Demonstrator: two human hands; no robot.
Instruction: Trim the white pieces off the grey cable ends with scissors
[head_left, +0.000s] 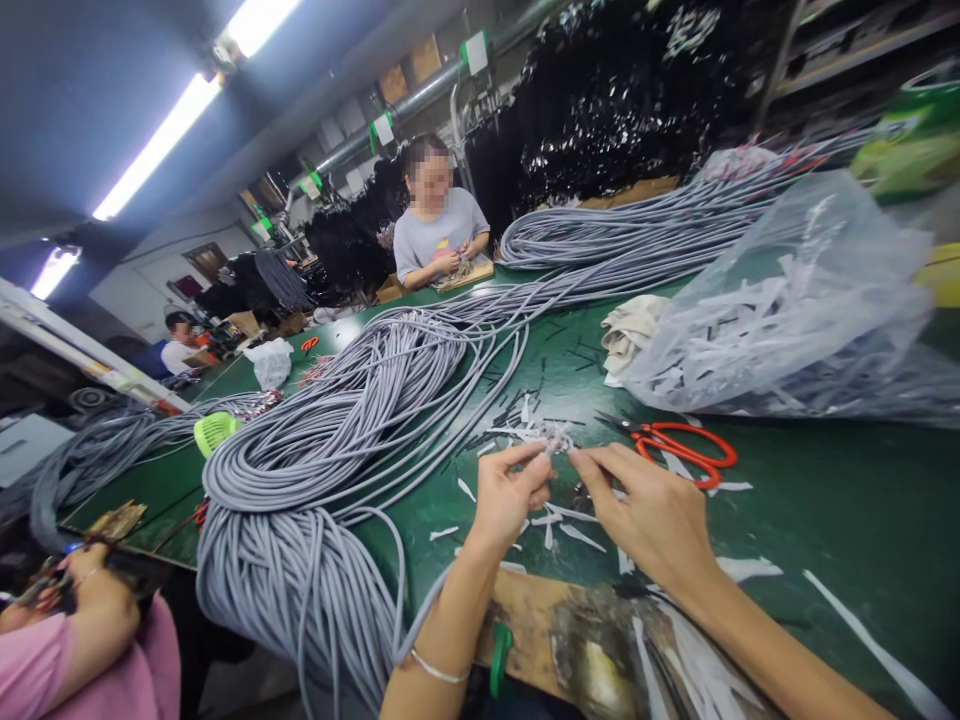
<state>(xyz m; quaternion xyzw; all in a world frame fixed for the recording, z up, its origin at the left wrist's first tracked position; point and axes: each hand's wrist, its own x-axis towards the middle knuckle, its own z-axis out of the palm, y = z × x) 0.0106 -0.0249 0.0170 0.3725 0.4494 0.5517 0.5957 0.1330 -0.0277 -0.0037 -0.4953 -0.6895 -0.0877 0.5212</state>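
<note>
My left hand pinches the end of a grey cable whose thin, pale wires fan out past the fingertips. Thumb and forefinger of my right hand are pressed together at the same loose wires, from the right side. The wires are blurred and small. Below the left wrist, a length of grey cable runs back to the hanging bundle. Red-handled scissors lie just beyond my right hand. White strips and short black offcuts are scattered on the green table around both hands.
A large bundle of grey cables covers the table at left and hangs over its edge. A clear bag of white scraps stands at right beside a cloth. A stained wooden board lies nearest me. Co-workers sit opposite and at left.
</note>
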